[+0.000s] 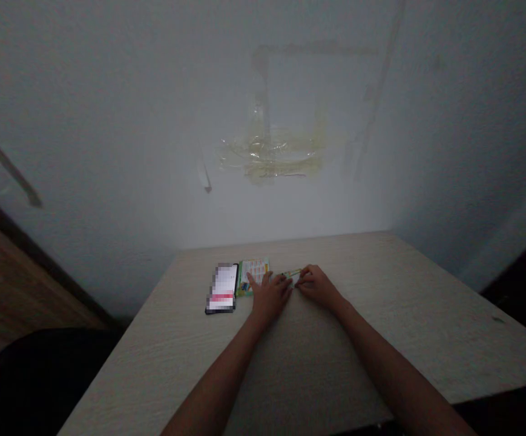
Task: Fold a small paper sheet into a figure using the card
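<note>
A thin printed booklet or card (254,268), white with a green edge and coloured pictures, lies on the table. My left hand (269,295) rests flat with its fingers spread, partly over the booklet's lower right side. Its other fingertips reach a small flat green-and-white piece (292,274) to the right, too dim to name surely. At that piece's right end, my right hand (318,287) has its fingers pinched together. Both hands cover parts of the piece.
Left of the booklet lies a phone (223,287) with a lit, blurred screen. The pale wooden table (176,351) meets a grey wall (154,151) with clear tape (272,154) stuck on it. A dark object (40,375) stands beyond the table's left edge.
</note>
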A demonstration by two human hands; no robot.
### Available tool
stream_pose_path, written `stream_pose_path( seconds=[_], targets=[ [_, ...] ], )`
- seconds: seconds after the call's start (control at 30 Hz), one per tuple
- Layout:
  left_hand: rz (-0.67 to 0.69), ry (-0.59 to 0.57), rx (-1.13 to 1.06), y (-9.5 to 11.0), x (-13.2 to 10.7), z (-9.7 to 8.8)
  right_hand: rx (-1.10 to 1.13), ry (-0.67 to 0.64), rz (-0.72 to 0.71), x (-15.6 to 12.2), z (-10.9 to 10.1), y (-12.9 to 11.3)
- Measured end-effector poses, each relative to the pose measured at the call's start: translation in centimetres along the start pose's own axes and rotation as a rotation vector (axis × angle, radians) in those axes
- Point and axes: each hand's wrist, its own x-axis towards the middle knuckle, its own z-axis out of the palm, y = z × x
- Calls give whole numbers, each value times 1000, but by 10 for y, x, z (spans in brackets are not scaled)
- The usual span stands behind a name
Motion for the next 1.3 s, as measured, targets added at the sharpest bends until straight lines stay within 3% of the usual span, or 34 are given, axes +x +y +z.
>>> stream_pose_path(
  seconds=[0.27, 0.53, 0.83, 1.3],
  targets=[
    [7, 2, 11, 0, 0, 0, -11, 39, -73, 0, 0, -4],
    [2, 1, 3, -1, -1, 3, -89, -37, 34, 1, 0, -8],
    [-1, 14, -15, -2, -1, 4, -199, -9, -28, 0, 0, -14],
    [-13, -19, -17, -2, 0, 3, -121, -10, 40, -3, -1, -15]
  ],
)
